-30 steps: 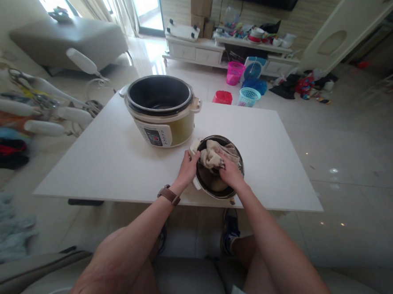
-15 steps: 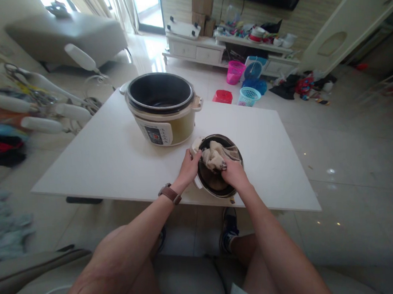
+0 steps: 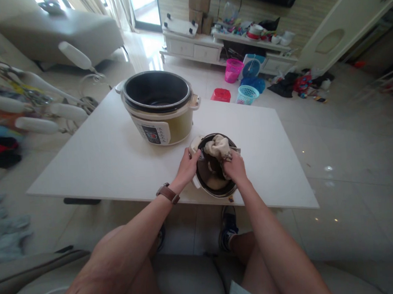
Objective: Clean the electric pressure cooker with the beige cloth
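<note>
A pressure cooker lid (image 3: pixel 209 181) rests near the table's front edge, its dark metal inner side facing up. My left hand (image 3: pixel 187 166) grips the lid's left rim, thumb on top. Bunched in my right hand (image 3: pixel 235 166) is a beige cloth (image 3: pixel 218 147), pressed against the right part of the lid's inner side. The fingertips of my right hand are hidden by the cloth. Behind and to the left stands the electric pressure cooker (image 3: pixel 164 129), with its dark pot open at the top and a control panel on its front.
The white table (image 3: pixel 94 166) carries the cooker and lid. Beyond it on the floor are a pink basket (image 3: pixel 233 70), a red stool (image 3: pixel 220 95) and a light-blue basket (image 3: pixel 247 94). A cluttered white cabinet (image 3: pixel 190 49) stands farther back. White-handled metal items (image 3: pixel 74 55) are at left.
My right hand has shifted slightly right and up across the lid with the cloth, uncovering more of the lid's middle. My left hand keeps its hold on the rim.
</note>
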{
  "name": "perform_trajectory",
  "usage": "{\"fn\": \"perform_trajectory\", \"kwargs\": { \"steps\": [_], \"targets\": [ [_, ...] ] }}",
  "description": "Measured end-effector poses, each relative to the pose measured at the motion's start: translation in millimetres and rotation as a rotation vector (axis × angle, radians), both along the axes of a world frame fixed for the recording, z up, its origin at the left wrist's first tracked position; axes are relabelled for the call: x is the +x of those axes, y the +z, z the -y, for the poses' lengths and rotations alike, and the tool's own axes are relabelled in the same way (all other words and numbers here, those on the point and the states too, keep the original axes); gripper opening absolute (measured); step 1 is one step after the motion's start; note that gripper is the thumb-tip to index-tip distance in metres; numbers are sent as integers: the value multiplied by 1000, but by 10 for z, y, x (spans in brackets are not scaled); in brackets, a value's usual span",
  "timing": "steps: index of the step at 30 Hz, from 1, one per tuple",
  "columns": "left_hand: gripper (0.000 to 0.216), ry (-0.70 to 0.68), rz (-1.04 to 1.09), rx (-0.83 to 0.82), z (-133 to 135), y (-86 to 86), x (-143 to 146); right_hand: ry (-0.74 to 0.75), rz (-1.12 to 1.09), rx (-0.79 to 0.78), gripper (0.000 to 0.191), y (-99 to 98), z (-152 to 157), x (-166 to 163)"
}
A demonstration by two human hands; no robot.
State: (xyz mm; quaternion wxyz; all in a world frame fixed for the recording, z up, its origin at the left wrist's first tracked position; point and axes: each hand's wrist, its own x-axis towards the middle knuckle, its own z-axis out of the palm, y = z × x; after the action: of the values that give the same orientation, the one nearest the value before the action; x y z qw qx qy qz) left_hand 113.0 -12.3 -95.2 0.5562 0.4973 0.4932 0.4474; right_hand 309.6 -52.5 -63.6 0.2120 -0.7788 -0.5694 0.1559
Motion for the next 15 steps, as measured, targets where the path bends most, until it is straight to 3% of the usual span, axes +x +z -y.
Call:
{"fn": "perform_trajectory", "kwargs": {
  "steps": [4, 9, 15],
  "targets": [
    [36, 0, 22, -10, -4, -15, -4, 156, 24, -33, 72, -63, -5, -152],
    [36, -15, -13, -36, 23, -24, -8, -2, 37, -119, 57, -37, -46, -62],
    [34, 71, -82, -67, 37, 1, 3, 86, -24, -155, 51, 6, 149, -261]
  ]
}}
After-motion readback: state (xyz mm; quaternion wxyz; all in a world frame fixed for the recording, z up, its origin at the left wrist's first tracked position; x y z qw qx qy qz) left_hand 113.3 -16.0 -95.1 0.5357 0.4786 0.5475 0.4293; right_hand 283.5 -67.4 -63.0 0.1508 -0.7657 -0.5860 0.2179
